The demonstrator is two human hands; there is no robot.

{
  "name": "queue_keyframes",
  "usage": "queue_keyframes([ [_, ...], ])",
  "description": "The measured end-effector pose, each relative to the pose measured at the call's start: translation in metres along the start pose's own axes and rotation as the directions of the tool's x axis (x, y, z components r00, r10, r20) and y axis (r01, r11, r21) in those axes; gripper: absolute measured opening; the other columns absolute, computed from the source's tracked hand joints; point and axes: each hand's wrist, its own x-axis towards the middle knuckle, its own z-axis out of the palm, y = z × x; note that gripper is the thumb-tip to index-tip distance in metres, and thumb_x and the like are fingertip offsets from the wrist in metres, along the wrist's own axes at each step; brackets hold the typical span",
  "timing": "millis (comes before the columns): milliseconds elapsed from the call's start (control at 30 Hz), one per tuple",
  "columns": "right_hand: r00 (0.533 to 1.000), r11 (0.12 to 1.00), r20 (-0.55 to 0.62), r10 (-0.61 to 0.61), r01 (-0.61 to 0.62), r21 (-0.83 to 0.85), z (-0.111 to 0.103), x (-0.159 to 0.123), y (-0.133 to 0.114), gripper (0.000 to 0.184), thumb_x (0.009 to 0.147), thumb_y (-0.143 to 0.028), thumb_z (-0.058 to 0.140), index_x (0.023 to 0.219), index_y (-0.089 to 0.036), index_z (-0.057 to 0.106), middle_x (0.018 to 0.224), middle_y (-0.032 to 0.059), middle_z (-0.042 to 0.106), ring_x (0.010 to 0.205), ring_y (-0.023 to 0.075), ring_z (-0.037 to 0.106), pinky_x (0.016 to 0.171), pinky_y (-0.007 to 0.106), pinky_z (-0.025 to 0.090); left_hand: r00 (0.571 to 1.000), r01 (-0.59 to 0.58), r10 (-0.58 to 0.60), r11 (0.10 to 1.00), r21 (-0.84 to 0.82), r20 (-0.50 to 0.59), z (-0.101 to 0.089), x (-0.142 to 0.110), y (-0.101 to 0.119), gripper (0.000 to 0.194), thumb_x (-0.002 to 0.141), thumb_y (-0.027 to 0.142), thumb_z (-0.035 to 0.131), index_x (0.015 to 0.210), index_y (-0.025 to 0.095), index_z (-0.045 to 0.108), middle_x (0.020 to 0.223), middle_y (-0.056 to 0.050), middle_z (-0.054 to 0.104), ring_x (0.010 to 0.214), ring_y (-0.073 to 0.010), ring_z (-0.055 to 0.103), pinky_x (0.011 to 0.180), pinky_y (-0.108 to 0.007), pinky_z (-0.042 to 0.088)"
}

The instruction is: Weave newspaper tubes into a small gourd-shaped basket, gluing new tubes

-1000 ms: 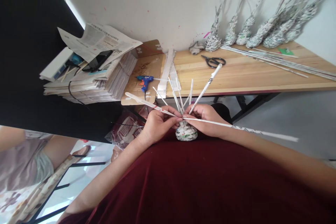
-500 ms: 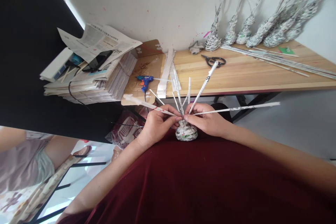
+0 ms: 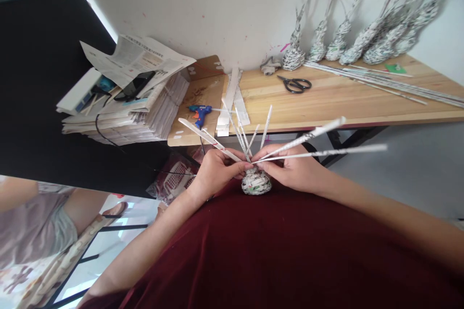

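A small round vessel woven from rolled newspaper (image 3: 256, 182) rests against my lap, with several paper sticks fanning up from its neck. My left hand (image 3: 222, 166) pinches the neck and the base of the paper sticks from the left. One paper stick (image 3: 195, 130) slants up to the left past its fingers. My right hand (image 3: 286, 166) is closed on the neck's other side, thumb in front. Two longer paper strands, an upper one (image 3: 319, 131) and a lower one (image 3: 348, 150), stretch rightward over it. Fingertips partly hide the neck.
On the wooden table (image 3: 326, 101) lie black scissors (image 3: 295, 84), a blue glue gun (image 3: 200, 112) and long paper sticks (image 3: 391, 84). Several woven vessels (image 3: 293, 53) stand along the wall. A newspaper stack (image 3: 155, 111) is at left. Another person's legs (image 3: 85, 207) show lower left.
The thicker paper strand by my right hand has swung down to the right, from steep to low. The upright sticks have shifted and fanned differently. Both hands stay at the neck.
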Motion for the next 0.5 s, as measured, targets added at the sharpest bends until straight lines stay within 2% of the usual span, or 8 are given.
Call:
queue_keyframes([
  [100, 0.992, 0.993, -0.095, 0.08, -0.071, 0.093, 0.003, 0.001, 0.001, 0.015, 0.086, -0.032, 0.069, 0.083, -0.018, 0.073, 0.074, 0.003, 0.073, 0.064, 0.0158, 0.064, 0.057, 0.027, 0.047, 1.0, -0.014, 0.014, 0.999, 0.047, 0.001, -0.002, 0.001, 0.003, 0.025, 0.066, 0.031, 0.09, 0.075, 0.014, 0.074, 0.067, -0.003, 0.073, 0.059, -0.014, 0.068, 0.059, -0.025, 0.06],
  [200, 0.98, 0.961, -0.116, 0.16, -0.127, 0.248, 0.003, 0.004, 0.0, 0.02, 0.085, -0.036, 0.072, 0.076, -0.018, 0.068, 0.066, 0.0009, 0.067, 0.058, 0.0134, 0.059, 0.051, 0.025, 0.043, 0.997, -0.069, 0.065, 0.989, 0.132, 0.03, -0.004, 0.002, 0.006, 0.024, 0.072, 0.033, 0.086, 0.076, 0.013, 0.073, 0.068, -0.004, 0.072, 0.061, -0.0135, 0.065, 0.06, -0.025, 0.056],
  [300, 0.992, 0.938, -0.072, 0.107, -0.076, 0.339, 0.001, 0.004, -0.002, 0.016, 0.084, -0.031, 0.071, 0.078, -0.017, 0.068, 0.061, -0.0009, 0.064, 0.055, 0.0125, 0.058, 0.053, 0.025, 0.046, 0.986, -0.16, 0.15, 0.972, 0.17, 0.073, -0.006, 0.002, 0.007, 0.023, 0.079, 0.034, 0.081, 0.081, 0.013, 0.073, 0.073, -0.004, 0.071, 0.067, -0.0133, 0.063, 0.064, -0.024, 0.051],
  [400, 0.994, 0.916, -0.079, 0.081, -0.043, 0.399, 0.0, -0.002, -0.001, 0.014, 0.086, -0.031, 0.07, 0.081, -0.018, 0.067, 0.064, -0.0004, 0.066, 0.055, 0.0125, 0.061, 0.055, 0.026, 0.051, 0.976, -0.208, 0.195, 0.966, 0.153, 0.099, -0.006, 0.001, 0.007, 0.022, 0.084, 0.035, 0.077, 0.084, 0.013, 0.073, 0.078, -0.005, 0.071, 0.074, -0.0149, 0.063, 0.07, -0.026, 0.05],
  [500, 0.995, 0.947, -0.086, 0.04, -0.01, 0.321, 0.002, -0.006, 0.003, 0.013, 0.087, -0.029, 0.072, 0.092, -0.017, 0.072, 0.08, 0.0045, 0.075, 0.065, 0.0149, 0.068, 0.059, 0.027, 0.055, 0.974, -0.216, 0.206, 0.968, 0.13, 0.091, -0.005, 0.001, 0.005, 0.023, 0.084, 0.035, 0.077, 0.083, 0.014, 0.071, 0.077, -0.004, 0.07, 0.072, -0.0141, 0.062, 0.069, -0.025, 0.049],
])
